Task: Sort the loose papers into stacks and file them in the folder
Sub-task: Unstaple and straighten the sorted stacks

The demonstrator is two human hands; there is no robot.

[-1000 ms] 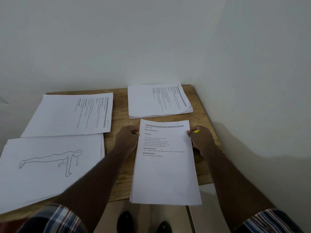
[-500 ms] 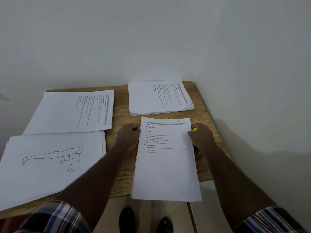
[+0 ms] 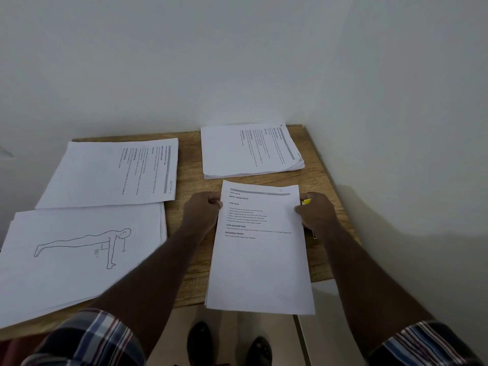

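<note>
At the front right of the wooden bench (image 3: pixel 190 178), both hands grip 1 sheaf of printed pages (image 3: pixel 260 249) by its side edges, left hand (image 3: pixel 203 210) and right hand (image 3: pixel 315 211) curled round it, likely squaring it. 3 sorted stacks lie nearby. No folder is visible.

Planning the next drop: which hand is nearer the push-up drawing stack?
Left. The left hand grips the held sheets' edge beside the push-up drawing stack; the right hand is across those sheets.
</note>
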